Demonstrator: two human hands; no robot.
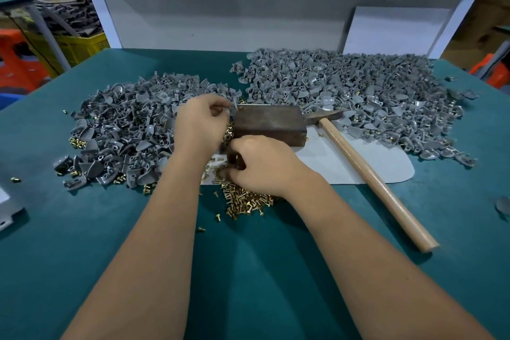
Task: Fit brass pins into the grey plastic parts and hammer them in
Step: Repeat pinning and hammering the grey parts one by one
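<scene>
Landmark: rusty metal block (269,125), an anvil for hammering, on the green tabletop (248,270).
Left hand (200,121): at block's left edge, fingers pinching a small grey plastic part, likely awaiting a pin.
Right hand (262,164): before block, fingers curled, picking among brass pins (245,199); grip unclear.
Hammer (367,171): wooden-handled, idle right of block.
Grey parts (118,130): heaped left of and behind block.
</scene>
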